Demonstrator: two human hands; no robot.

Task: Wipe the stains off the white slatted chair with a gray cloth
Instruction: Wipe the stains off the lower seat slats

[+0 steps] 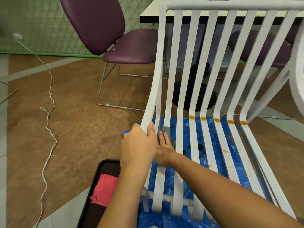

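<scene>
The white slatted chair (pixel 197 66) stands in front of me, over a blue plastic sheet. Orange stains (pixel 217 120) cross several slats at the bend between seat and back, with fainter yellow spots further down the right slats. My left hand (pixel 139 145) grips the leftmost slat near the bend, thumb over its top. Beside it, my right hand (pixel 164 148) presses a gray cloth (pixel 166 130) onto the second and third slats; my fingers cover most of the cloth.
A dark tray (pixel 102 168) with a folded pink cloth (pixel 105 190) lies on the floor at the lower left. A purple chair (pixel 131 45) and a table (pixel 153 14) stand behind. A white cord (pixel 49 122) runs across the brown floor. The blue sheet (pixel 185 163) shows dark spots.
</scene>
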